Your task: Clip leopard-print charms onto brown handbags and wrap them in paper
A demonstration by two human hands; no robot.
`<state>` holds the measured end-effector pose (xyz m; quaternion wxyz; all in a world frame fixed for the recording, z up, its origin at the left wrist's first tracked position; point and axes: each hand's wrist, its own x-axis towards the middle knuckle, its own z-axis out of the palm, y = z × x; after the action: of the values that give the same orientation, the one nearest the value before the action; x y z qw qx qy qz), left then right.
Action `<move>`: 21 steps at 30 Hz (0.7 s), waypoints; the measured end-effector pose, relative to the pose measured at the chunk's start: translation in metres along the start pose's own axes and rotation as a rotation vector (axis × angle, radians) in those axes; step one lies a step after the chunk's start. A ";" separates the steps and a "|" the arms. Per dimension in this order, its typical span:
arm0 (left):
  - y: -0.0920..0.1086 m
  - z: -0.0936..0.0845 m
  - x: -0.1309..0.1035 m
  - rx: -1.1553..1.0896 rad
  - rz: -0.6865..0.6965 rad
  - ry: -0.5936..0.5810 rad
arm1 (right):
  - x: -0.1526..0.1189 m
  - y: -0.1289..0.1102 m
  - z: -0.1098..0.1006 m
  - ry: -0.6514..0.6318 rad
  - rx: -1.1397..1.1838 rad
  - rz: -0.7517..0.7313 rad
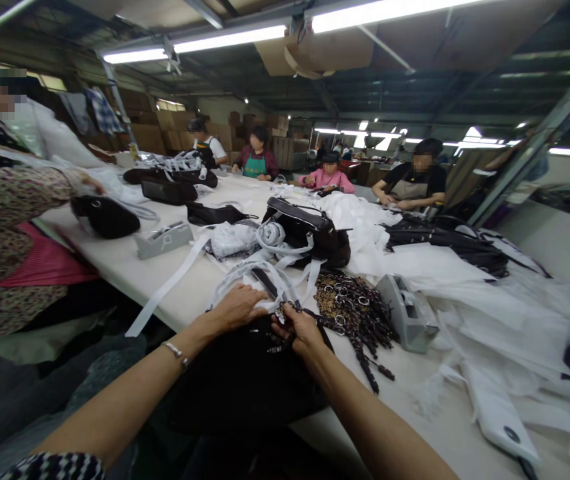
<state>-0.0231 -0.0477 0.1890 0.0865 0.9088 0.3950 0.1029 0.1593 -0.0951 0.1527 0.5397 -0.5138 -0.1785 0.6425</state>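
Observation:
A black bag (249, 380) lies in front of me at the table edge, its handle wrapped in white strips (235, 277). My left hand (239, 308) is over the top of the bag, fingers bent in beside the wrapped handle; what they pinch is hidden. Close beside it, my right hand (302, 331) grips a dark charm (281, 312) with a shiny metal fitting, at the bag's upper edge. Dark strands dangle below those fingers. To the right spreads a pile of dark braided charms (349, 303) with brown beads and silver rings.
Grey tape dispensers (407, 313) (165, 240) stand right and left. Beyond the pile are white sheets (435, 263) and black straps (445, 240). A black bag (309, 230) with a white roll (271, 233) sits ahead. A white device (502, 413) lies right. Co-workers sit around the table.

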 end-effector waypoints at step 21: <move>0.073 0.064 0.010 -1.281 -0.513 0.054 | -0.071 -0.023 -0.011 0.031 -1.364 -0.623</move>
<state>0.0513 -0.0945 0.1465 0.6181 0.5535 0.4610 0.3149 0.1727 -0.1526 0.1990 0.2611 -0.6689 -0.6668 0.1994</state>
